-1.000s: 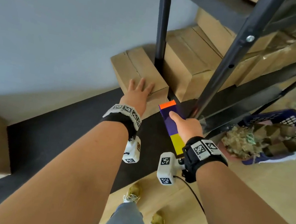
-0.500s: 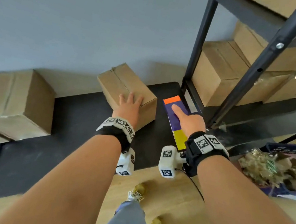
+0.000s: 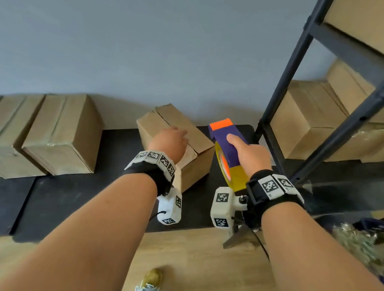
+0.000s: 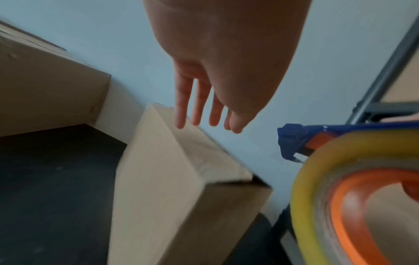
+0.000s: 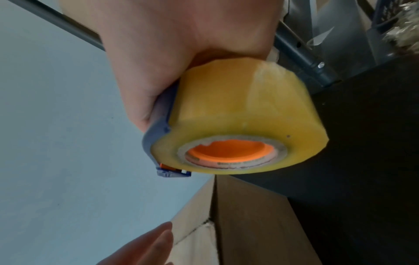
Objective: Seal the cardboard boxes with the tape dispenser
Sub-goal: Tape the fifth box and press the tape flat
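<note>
A small brown cardboard box [image 3: 198, 144] stands on the black mat [image 3: 104, 194] near the wall, with its top flaps untaped and the near flap slightly raised. My left hand [image 3: 175, 134] is over the box top with its fingers [image 4: 181, 111] straight, the tips at or just above the cardboard [image 4: 181, 188]. To the right of the box, my right hand [image 3: 249, 154] grips the purple tape dispenser [image 3: 222, 135] with an orange tip. It is held off the mat. Its yellow tape roll [image 5: 244, 111] hangs beside the box [image 5: 254, 224].
Taped boxes [image 3: 62, 136] lie in a row at the left along the wall. A black metal rack [image 3: 284, 84] with more boxes [image 3: 309, 123] stands at the right. A blue basket of paper filler [image 3: 370, 246] sits at the right on the wooden floor [image 3: 194, 257].
My right hand has lifted the dispenser off the mat and tilted it, so the roll shows. My left hand has shifted on the box top. The head view has swung left.
</note>
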Motion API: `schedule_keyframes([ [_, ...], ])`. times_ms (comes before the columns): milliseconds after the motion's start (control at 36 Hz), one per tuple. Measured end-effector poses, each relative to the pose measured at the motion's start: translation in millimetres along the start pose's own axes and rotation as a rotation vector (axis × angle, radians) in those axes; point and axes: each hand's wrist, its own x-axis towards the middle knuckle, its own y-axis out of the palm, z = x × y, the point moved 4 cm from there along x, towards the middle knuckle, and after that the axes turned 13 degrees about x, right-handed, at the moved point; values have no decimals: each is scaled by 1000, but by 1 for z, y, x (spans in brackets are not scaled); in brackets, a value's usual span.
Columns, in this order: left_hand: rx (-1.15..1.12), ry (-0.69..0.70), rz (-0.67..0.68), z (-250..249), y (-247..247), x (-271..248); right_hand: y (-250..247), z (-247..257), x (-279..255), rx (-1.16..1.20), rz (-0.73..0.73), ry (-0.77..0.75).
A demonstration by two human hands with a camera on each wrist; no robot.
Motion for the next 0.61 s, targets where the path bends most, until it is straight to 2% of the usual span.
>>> schedule_keyframes([
  [83,-201,-21,28,11,-12,16,5,19,-2,28,29,-40],
  [139,-320,-79,50,19,-19,26,11,30,-2,75,43,-61],
  [194,-543,-160,83,27,-24,33,18,38,-3,117,58,-71],
  [250,-813,-229,151,31,-27,39,27,45,-2,153,82,-66],
  [306,-967,-291,260,35,-29,42,35,51,-3,163,112,-64],
  [361,-1068,-335,309,41,-30,42,43,55,-5,150,148,-62],
  [611,-1340,-392,333,72,-30,42,68,59,-9,165,231,-31],
])
